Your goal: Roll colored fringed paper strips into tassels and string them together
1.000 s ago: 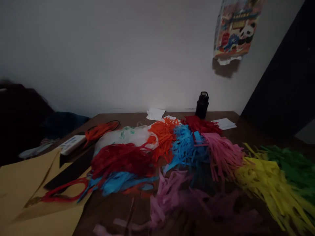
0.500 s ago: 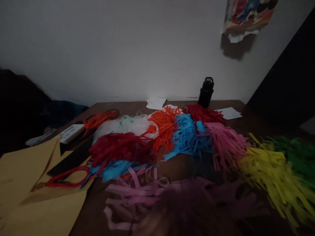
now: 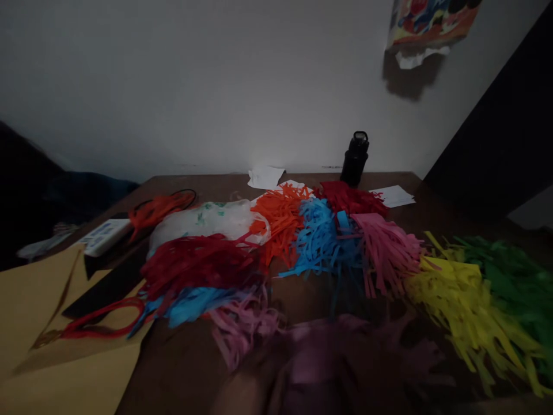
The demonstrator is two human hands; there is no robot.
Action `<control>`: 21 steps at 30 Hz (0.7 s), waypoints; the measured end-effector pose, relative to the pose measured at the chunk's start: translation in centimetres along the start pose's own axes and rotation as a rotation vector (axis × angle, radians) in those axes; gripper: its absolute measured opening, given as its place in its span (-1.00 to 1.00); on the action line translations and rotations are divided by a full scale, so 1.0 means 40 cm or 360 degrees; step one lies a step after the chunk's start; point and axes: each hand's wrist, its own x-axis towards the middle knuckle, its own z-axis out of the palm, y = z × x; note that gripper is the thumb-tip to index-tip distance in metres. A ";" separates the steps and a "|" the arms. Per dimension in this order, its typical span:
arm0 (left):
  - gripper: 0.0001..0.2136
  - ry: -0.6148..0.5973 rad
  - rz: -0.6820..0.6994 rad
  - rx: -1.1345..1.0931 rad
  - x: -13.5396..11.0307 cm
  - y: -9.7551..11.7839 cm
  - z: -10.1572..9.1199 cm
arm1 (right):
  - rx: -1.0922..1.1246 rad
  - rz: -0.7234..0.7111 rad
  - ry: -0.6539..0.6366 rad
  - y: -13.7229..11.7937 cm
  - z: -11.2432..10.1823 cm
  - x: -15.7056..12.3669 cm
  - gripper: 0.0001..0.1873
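At the bottom of the view is a sheet of pink fringed paper (image 3: pixel 309 360), its uncut band in the middle and strips spreading to both sides. My left hand (image 3: pixel 254 377) is blurred, its fingers closed at the left part of this paper. My right hand (image 3: pixel 363 372) is a dark shape over the right part; its fingers are lost in shadow. Pink strips (image 3: pixel 242 328) lie beyond my left hand, against a blue fringe (image 3: pixel 192 305) and a dark red fringe (image 3: pixel 203 262).
Orange (image 3: pixel 283 216), blue (image 3: pixel 319 236), pink (image 3: pixel 389 248), yellow (image 3: pixel 458 288) and green fringes (image 3: pixel 510 276) lie across the brown table. A plastic bag (image 3: pixel 207 222), black bottle (image 3: pixel 355 158), red-handled scissors (image 3: pixel 103 323), yellow-brown sheet (image 3: pixel 78 369) and white device (image 3: pixel 106 236) surround them.
The view has shifted slightly right. My left hand has come further into view, and the pink strips at left have drawn together and away from the table's front. The pink paper's band shows more clearly.
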 end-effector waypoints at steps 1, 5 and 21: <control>-0.66 -0.0046 -0.0072 -0.0025 0.013 0.009 -0.005 | -0.0019 0.0032 -0.0001 -0.001 -0.004 -0.001 -0.68; -0.75 -0.0240 -0.0388 0.0067 0.055 0.021 -0.012 | -0.0084 0.0125 0.0001 -0.002 0.004 0.007 -0.73; -0.71 0.0486 0.0682 0.0146 0.058 0.022 0.040 | -0.0338 0.0604 -0.0119 0.067 0.079 -0.003 -0.79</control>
